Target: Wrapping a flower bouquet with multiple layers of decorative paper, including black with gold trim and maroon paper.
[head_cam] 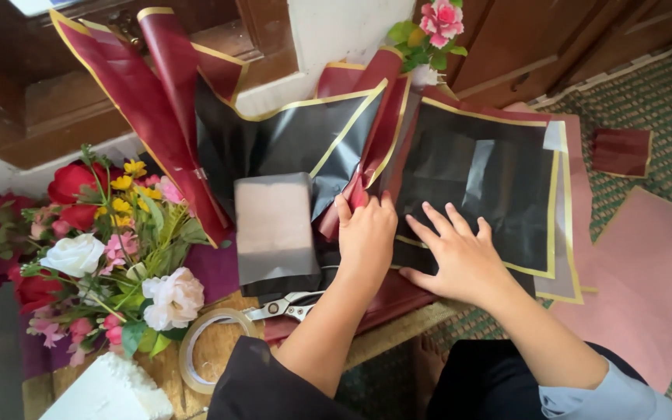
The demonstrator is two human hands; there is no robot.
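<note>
My left hand [365, 237] pinches the edge of a dark red, gold-edged wrapping sheet [379, 109] where it folds against the black sheets. My right hand [460, 253] lies flat, fingers spread, on a black wrapping sheet with a gold border [499, 167], pressing it down. A second black gold-edged sheet [281, 144] stands up behind a grey rectangular block [274, 225] just left of my left hand.
A bunch of artificial flowers [106, 249] lies at left, with scissors [289, 306] and a tape roll [204, 346] on the wooden board. A white foam block [110, 389] sits at lower left. Pink paper sheets [647, 280] lie on the green carpet at right. A pink flower [439, 22] is at top.
</note>
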